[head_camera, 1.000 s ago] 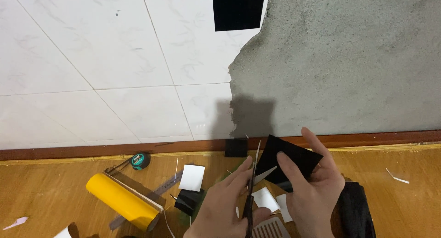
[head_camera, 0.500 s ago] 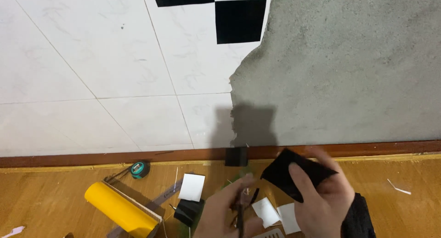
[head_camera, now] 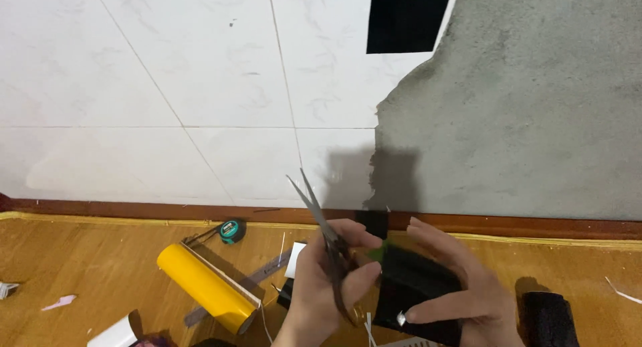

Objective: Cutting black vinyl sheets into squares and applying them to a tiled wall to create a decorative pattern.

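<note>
Scissors [head_camera: 321,230] are being held in the left hand [head_camera: 328,287], fingers wrapped through and round the handles, blades parted and pointing up toward 11 o'clock in front of the wall. A black sheet piece [head_camera: 414,293] is being pinched by the right hand [head_camera: 461,297], thumb on the near face and fingers curled over the top edge; it is being kept just to the 3 o'clock side of the scissors, close to the handles but apart from the blades.

Compared w/ the frame half a sec. ago, the scissors are being shown raised and opened, where they were lower and mostly hidden between the hands. The black piece is being held lower and nearer the left hand, and the view is being tilted down a little, so less of the black squares [head_camera: 408,19] stuck on the white tiled wall [head_camera: 167,86] is being seen at 12 o'clock. Judged from this, a cut into the black piece is being lined up, not yet begun: no blade is being seen touching the sheet.

On the wooden floor [head_camera: 80,253], a yellow roll [head_camera: 204,287] is being seen lying at 9 o'clock of the hands, w/ a small tape measure [head_camera: 231,230] at 10 o'clock near the skirting. A dark roll [head_camera: 548,317] is being seen at 4 o'clock, beside the right wrist. Bare grey plaster [head_camera: 535,99] is being left uncovered at 2 o'clock.
</note>
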